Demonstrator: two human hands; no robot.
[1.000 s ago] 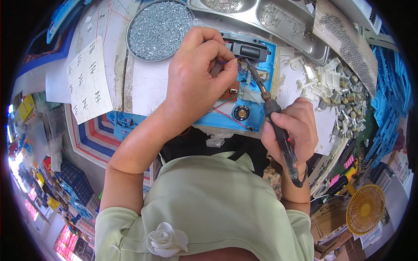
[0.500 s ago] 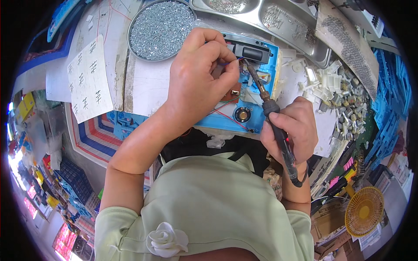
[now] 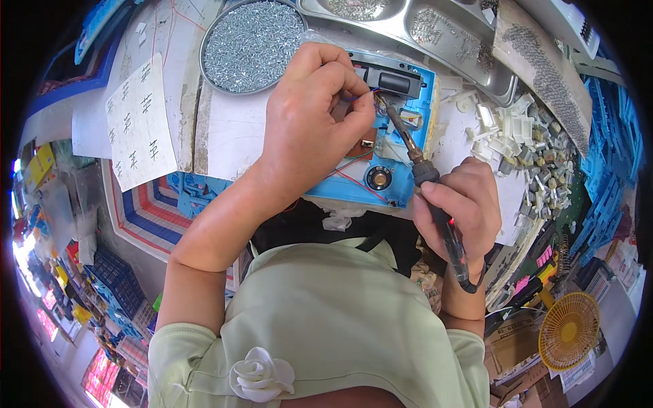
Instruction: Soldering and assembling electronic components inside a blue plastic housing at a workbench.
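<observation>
A blue plastic housing (image 3: pixel 403 189) lies open in front of me, holding a round speaker (image 3: pixel 379 178), a small brown circuit board (image 3: pixel 364 145), a black oblong part (image 3: pixel 393 83) and thin red and green wires. My right hand (image 3: pixel 464 207) is wrapped round the dark handle of a soldering iron (image 3: pixel 423 171). The iron's tip points up and left, into the housing just beside my left fingertips. Over the housing's left part, my left hand (image 3: pixel 316 112) pinches a thin wire between thumb and forefinger. My fingers partly hide the wire and the contact spot.
A round tin of small metal screws (image 3: pixel 253 47) stands at the far left of the housing. Beyond lies a steel compartment tray (image 3: pixel 442 51) with small parts. White plastic pieces (image 3: pixel 517 136) are heaped on the right. A handwritten sheet (image 3: pixel 141 126) lies left; a yellow fan (image 3: pixel 569 331) is lower right.
My right hand and the soldering iron's handle have shifted slightly to the right, with the tip still by my left fingertips. The left hand has hardly moved.
</observation>
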